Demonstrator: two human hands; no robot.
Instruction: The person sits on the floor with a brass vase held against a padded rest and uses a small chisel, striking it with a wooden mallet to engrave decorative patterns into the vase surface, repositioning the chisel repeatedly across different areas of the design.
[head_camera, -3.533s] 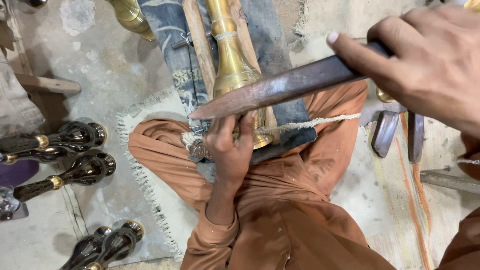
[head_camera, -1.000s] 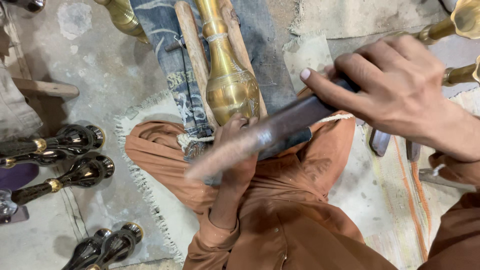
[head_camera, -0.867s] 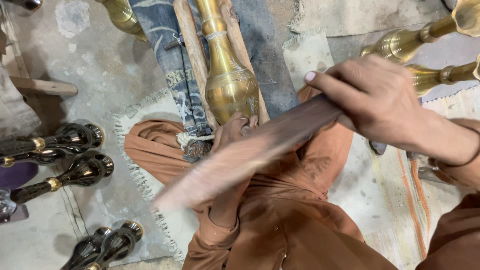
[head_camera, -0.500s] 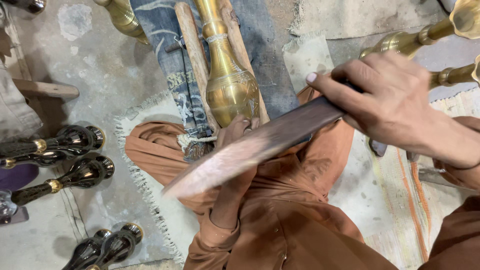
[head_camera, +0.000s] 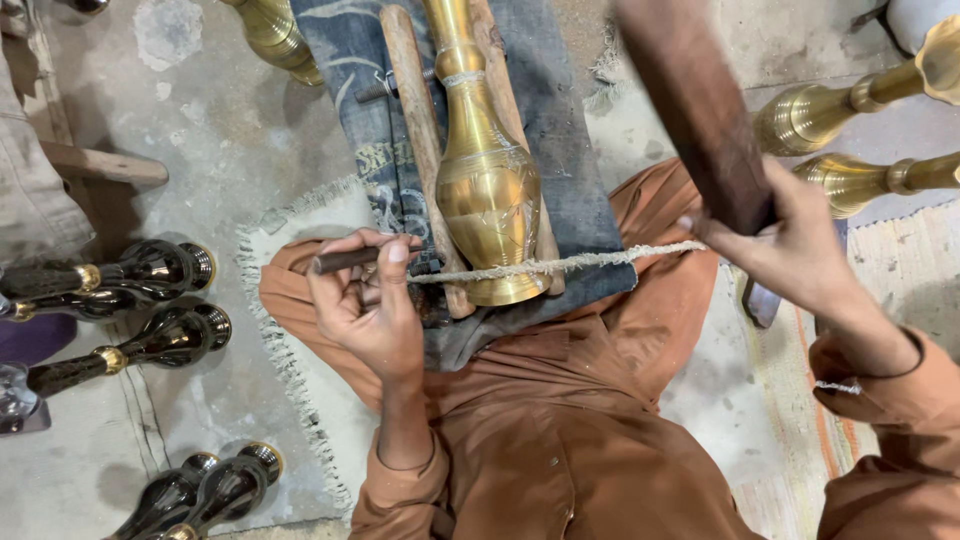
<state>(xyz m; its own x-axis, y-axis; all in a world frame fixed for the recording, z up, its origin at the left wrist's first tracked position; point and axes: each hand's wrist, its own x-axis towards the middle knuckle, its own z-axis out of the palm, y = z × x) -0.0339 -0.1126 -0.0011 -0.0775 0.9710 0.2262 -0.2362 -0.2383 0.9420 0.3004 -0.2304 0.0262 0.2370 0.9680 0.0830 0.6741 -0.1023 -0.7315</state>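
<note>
Brass vase (head_camera: 487, 180) lies lengthwise between his knees under a rope (head_camera: 560, 265), left hand (head_camera: 365, 305) pinching a chisel (head_camera: 350, 259) just left of it, right hand (head_camera: 790, 245) gripping a raised bar (head_camera: 690, 100).

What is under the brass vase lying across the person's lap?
The brass vase rests between two wooden sticks on a folded denim cloth, with a rope crossing its base. Whatever lies beneath the denim is covered.

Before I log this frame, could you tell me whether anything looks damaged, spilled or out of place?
Nothing looks broken or spilled. The brass vase lies on its side between wooden sticks, lashed by a rope. The right hand grips a blurred dark bar; the left hand holds a thin tool.
</note>
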